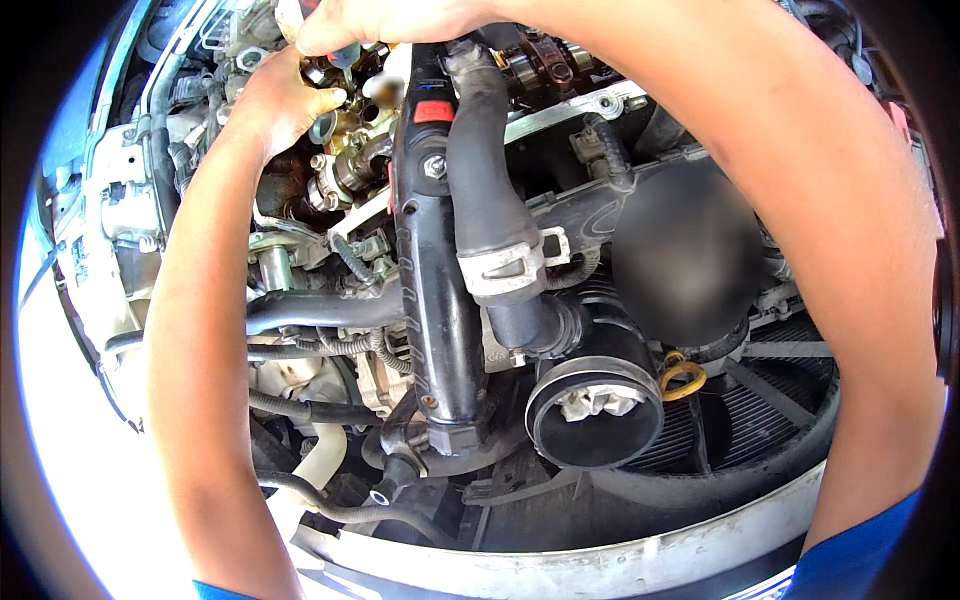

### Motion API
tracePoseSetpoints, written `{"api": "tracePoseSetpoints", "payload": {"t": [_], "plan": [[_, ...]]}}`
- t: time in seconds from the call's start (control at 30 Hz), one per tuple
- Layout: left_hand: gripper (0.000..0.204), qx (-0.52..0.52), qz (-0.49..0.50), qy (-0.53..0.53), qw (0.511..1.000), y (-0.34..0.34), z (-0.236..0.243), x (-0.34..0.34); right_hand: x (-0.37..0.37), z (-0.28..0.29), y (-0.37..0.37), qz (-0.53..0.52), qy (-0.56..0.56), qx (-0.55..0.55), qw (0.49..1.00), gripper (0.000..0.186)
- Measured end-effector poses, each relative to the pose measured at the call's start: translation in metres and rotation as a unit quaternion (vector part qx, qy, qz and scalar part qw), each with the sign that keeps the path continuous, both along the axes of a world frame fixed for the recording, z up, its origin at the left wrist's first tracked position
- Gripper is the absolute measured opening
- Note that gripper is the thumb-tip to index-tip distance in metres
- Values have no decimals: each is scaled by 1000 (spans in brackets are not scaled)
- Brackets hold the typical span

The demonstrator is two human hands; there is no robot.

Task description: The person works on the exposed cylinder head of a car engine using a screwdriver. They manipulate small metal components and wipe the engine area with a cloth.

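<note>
My left hand (282, 100) reaches into the exposed top of an engine at the upper left, its thumb pointing right over the metal parts. The fingers are bent and partly hidden; what they hold cannot be made out. Just above, my right hand (350, 22) curls its fingers down around something near the frame's top edge, mostly out of sight. A small piece with red and teal (343, 56) shows beneath it. Oily camshaft parts (345, 175) lie below the hands. A long black device with a red switch (433, 111) rests across the engine, right of my left hand.
A thick black hose (482, 170) with a pale clamp runs beside the black device. Below it, an open round duct (595, 440) has crumpled white material in its mouth. A yellow loop handle (683, 377), fan shroud (770, 440) and pale front body edge (600, 563) lie nearer me.
</note>
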State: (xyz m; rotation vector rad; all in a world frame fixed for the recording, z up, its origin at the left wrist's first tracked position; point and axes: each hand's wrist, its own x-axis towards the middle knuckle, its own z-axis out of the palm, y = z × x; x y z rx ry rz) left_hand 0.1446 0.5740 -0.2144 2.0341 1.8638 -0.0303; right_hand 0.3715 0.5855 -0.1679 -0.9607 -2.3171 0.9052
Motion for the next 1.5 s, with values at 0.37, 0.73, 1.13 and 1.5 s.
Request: {"api": "tracePoseSetpoints", "payload": {"t": [0.37,0.73,1.13,1.5], "plan": [[54,-18,43,-30,998,3,-7,-5,2,-1,-5,-22,40,-29,999,35],[51,-10,40,-16,999,-2,-1,0,-1,-1,-5,-39,59,-70,995,30],[49,-3,36,-12,999,-2,6,9,-12,-7,2,-47,-104,176,978,43],[54,-8,-22,-45,999,7,2,-2,-4,-22,10,-37,31,39,998,32]]}}
